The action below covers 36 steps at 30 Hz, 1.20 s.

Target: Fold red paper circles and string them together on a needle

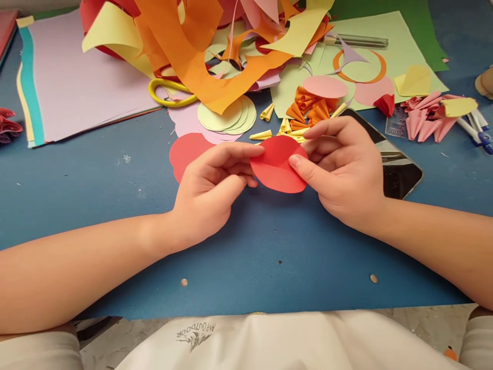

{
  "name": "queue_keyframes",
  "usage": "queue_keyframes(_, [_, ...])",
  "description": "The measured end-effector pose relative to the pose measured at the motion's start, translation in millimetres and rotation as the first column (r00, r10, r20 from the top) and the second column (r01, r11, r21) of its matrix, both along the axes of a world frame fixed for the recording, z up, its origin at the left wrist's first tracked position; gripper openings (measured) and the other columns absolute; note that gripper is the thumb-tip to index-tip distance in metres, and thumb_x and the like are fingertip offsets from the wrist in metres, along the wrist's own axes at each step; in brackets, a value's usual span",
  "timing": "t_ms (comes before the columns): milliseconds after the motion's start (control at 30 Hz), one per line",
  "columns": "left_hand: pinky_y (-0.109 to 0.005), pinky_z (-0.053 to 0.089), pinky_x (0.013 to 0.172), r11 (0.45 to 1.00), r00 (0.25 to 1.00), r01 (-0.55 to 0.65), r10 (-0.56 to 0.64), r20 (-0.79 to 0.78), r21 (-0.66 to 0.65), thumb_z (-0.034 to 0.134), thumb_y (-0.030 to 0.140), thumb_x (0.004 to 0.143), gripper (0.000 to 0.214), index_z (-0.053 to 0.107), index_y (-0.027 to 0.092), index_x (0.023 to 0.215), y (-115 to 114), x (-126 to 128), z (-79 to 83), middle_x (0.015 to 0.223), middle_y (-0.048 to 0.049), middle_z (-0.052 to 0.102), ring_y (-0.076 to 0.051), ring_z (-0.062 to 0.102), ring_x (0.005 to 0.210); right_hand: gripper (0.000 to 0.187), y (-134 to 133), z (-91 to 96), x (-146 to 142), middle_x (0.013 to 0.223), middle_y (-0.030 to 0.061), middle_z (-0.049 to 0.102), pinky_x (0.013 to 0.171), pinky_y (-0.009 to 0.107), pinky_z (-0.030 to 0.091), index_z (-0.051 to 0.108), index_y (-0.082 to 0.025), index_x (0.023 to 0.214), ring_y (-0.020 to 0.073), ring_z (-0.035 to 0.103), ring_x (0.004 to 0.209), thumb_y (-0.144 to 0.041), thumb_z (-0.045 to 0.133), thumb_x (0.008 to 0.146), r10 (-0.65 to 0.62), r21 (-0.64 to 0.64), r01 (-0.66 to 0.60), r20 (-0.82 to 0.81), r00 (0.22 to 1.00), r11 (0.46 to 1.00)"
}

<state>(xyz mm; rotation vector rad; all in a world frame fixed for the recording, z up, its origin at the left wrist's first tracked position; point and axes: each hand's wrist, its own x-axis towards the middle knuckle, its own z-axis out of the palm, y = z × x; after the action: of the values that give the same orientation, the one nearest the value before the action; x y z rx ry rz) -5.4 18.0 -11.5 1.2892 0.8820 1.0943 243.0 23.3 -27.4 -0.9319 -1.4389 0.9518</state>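
Observation:
Both my hands hold a red paper circle [278, 165] a little above the blue table cover [115, 200]. My left hand [210, 187] pinches its left edge between thumb and fingers. My right hand [341, 167] grips its right edge, thumb on top and fingers behind. Another red paper circle [185, 153] lies flat on the table just behind my left hand. Small rolled yellow and orange paper cones [304, 110] lie right behind the held circle.
A heap of orange, yellow and red paper scraps [200, 51] fills the back, with yellow-handled scissors [169, 94] under it. Light green paper circles [227, 115], a lilac sheet stack [77, 82], a phone [396, 164] at right, pink cones [423, 121] and pens [475, 128].

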Motion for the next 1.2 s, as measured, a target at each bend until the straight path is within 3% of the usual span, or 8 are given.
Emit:
queue_keyframes(167, [-0.044, 0.078, 0.105, 0.987, 0.994, -0.008, 0.025, -0.106, 0.163, 0.095, 0.028, 0.101, 0.018, 0.088, 0.027, 0.117, -3, 4, 4.8, 0.125, -0.0081, 0.091, -0.028, 0.089, 0.120, 0.022, -1, 0.8, -5, 0.104, 0.0013, 0.087, 0.086, 0.032, 0.078, 0.086, -0.030, 0.103, 0.0192, 0.087, 0.097, -0.009, 0.091, 0.096, -0.015, 0.089, 0.014, 0.008, 1.000, 0.996])
queue_keyframes(400, [-0.036, 0.077, 0.091, 0.986, 0.976, -0.001, 0.037, -0.214, 0.164, 0.096, 0.034, 0.099, 0.018, 0.083, 0.024, 0.104, -2, 5, 8.8, 0.111, -0.0074, 0.091, -0.023, 0.089, 0.104, 0.003, -1, 4.6, 0, 0.110, 0.0056, 0.090, 0.103, 0.044, 0.077, 0.090, -0.031, 0.108, 0.0261, 0.087, 0.109, -0.034, 0.089, 0.108, 0.027, 0.137, -0.036, 0.068, 0.997, 0.990])
queue_keyframes(567, [-0.037, 0.074, 0.086, 0.984, 0.962, -0.021, 0.068, -0.265, 0.177, 0.096, 0.030, 0.096, 0.016, 0.082, 0.024, 0.098, -2, 4, 11.2, 0.103, -0.0053, 0.089, -0.023, 0.086, 0.097, 0.025, -3, 2.5, 3, 0.120, 0.0081, 0.089, 0.097, 0.040, 0.077, 0.091, -0.033, 0.119, 0.0252, 0.086, 0.114, -0.056, 0.085, 0.113, 0.183, 0.084, -0.184, 0.020, 0.983, 0.979])
queue_keyframes(700, [-0.041, 0.074, 0.088, 0.986, 0.971, -0.017, 0.057, -0.233, 0.168, 0.094, 0.029, 0.098, 0.014, 0.081, 0.025, 0.099, -3, 4, 10.5, 0.103, -0.0044, 0.088, -0.024, 0.085, 0.096, 0.054, -5, -0.6, 3, 0.127, 0.0082, 0.085, 0.090, 0.039, 0.078, 0.091, -0.035, 0.126, 0.0294, 0.083, 0.122, -0.061, 0.113, 0.084, 0.236, 0.110, -0.241, 0.055, 0.970, 0.964])
queue_keyframes(733, [-0.041, 0.075, 0.090, 0.986, 0.973, -0.020, 0.057, -0.223, 0.164, 0.095, 0.030, 0.099, 0.014, 0.081, 0.025, 0.100, -3, 4, 10.2, 0.105, -0.0048, 0.088, -0.024, 0.086, 0.098, 0.049, -5, 0.1, 3, 0.130, 0.0088, 0.084, 0.092, 0.042, 0.078, 0.091, -0.035, 0.121, 0.0313, 0.082, 0.124, -0.057, 0.114, 0.082, 0.200, 0.106, -0.210, 0.098, 0.975, 0.972])
queue_keyframes(867, [-0.043, 0.077, 0.098, 0.989, 0.977, -0.030, 0.060, -0.205, 0.148, 0.100, 0.032, 0.095, 0.023, 0.081, 0.024, 0.105, -2, 4, 6.8, 0.112, -0.0068, 0.089, -0.026, 0.088, 0.107, 0.014, -7, 6.3, -1, 0.133, 0.0107, 0.080, 0.100, 0.053, 0.077, 0.090, -0.036, 0.098, 0.0356, 0.078, 0.134, -0.046, 0.100, 0.099, 0.054, 0.063, -0.069, 0.208, 0.977, 0.996])
queue_keyframes(1067, [-0.041, 0.080, 0.099, 0.952, 0.991, -0.029, 0.068, -0.116, 0.306, 0.096, 0.024, 0.096, 0.016, 0.089, 0.027, 0.110, -1, 3, -2.7, 0.118, -0.0081, 0.091, -0.027, 0.090, 0.115, 0.009, -3, 4.4, -1, 0.130, 0.0121, 0.081, 0.107, 0.057, 0.077, 0.089, -0.034, 0.096, 0.0351, 0.079, 0.133, -0.039, 0.091, 0.104, 0.021, 0.079, -0.033, 0.152, 0.988, 0.996])
queue_keyframes(1200, [-0.043, 0.077, 0.106, 0.975, 0.970, -0.061, 0.109, -0.216, 0.215, 0.097, 0.024, 0.094, 0.023, 0.091, 0.026, 0.116, -4, 5, 1.1, 0.125, -0.0095, 0.092, -0.028, 0.088, 0.123, 0.011, -1, 1.3, -2, 0.121, 0.0105, 0.085, 0.105, 0.051, 0.078, 0.088, -0.033, 0.097, 0.0298, 0.084, 0.119, -0.028, 0.085, 0.106, 0.054, 0.098, -0.061, 0.075, 0.996, 0.993])
